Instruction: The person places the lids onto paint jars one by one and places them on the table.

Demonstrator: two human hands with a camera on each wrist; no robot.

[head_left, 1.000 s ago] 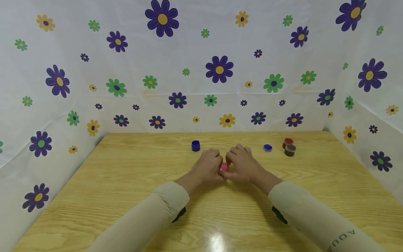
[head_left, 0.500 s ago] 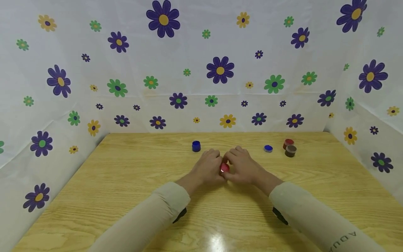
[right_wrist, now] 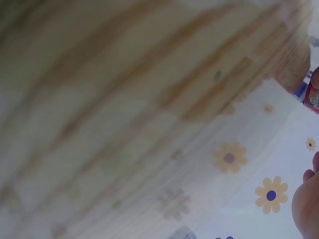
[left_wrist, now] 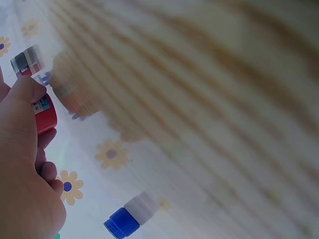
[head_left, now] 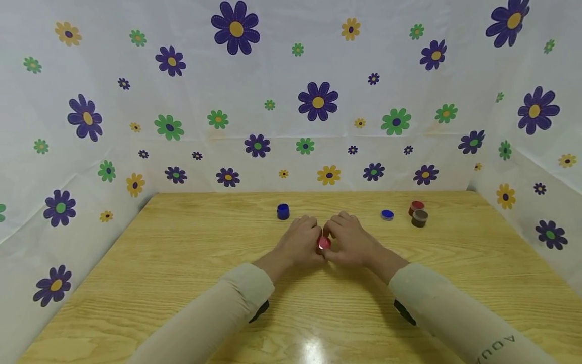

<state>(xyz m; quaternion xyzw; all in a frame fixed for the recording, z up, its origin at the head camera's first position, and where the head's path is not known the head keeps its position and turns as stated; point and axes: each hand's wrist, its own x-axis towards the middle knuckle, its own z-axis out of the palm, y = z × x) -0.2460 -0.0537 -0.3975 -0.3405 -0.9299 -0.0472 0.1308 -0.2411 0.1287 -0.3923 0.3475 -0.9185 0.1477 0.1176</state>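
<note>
My left hand (head_left: 298,241) grips a small red paint jar (head_left: 324,243) near the middle of the table. In the left wrist view, the left thumb lies across the label of the red paint jar (left_wrist: 46,118), and fingers curl beneath it. My right hand (head_left: 349,240) meets the jar from the other side, thumb and forefinger bent around its top. The right wrist view catches only the edge of the jar (right_wrist: 312,98) and part of the right hand (right_wrist: 308,206). Between the hands the red top shows; the jar's lower part is mostly hidden.
Behind the left hand stands an open blue paint jar (head_left: 283,211). A blue lid (head_left: 387,215) lies back right on the wooden table (head_left: 191,253). Beyond it a red jar (head_left: 416,206) and a dark brown jar (head_left: 420,218) stand close together. Flower-printed cloth (head_left: 282,65) surrounds the table.
The right thumb has shifted from over the jar's top to its near side, and a glint now shows on the red top. The left hand stays in place.
</note>
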